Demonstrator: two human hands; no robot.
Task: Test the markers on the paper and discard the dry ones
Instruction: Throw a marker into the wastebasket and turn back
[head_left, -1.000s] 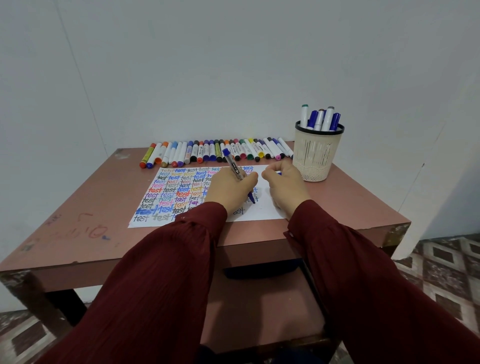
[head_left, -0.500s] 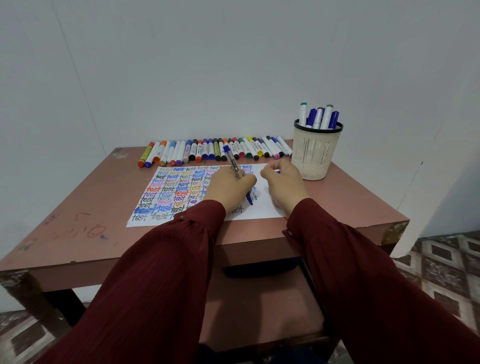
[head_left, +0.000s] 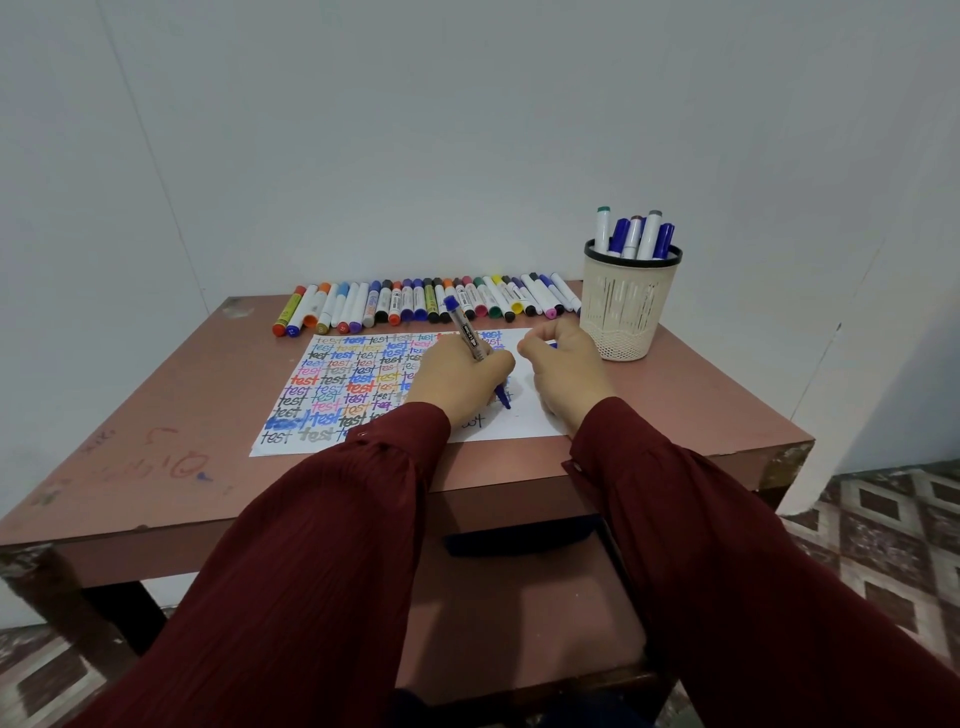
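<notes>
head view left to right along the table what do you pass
faint red scribbles, olive marker with orange cap, left hand gripping a blue marker, right hand pinching a blue cap, cream mesh cup of markers

- Table (head_left: 156, 415): smooth matt top, scuffed and scribbled on, with corners chipped rough.
- Paper (head_left: 524, 421): thin white matt sheet.
- Markers (head_left: 415, 304): smooth plastic barrels with a slight sheen.
- Cup (head_left: 626, 306): cream plastic mesh with a glossy black rim.
- Sleeves (head_left: 311, 571): dark red cloth, finely crinkled.
- Wall (head_left: 415, 130): matt, painted.
- Floor (head_left: 883, 519): dull patterned tiles.
</notes>
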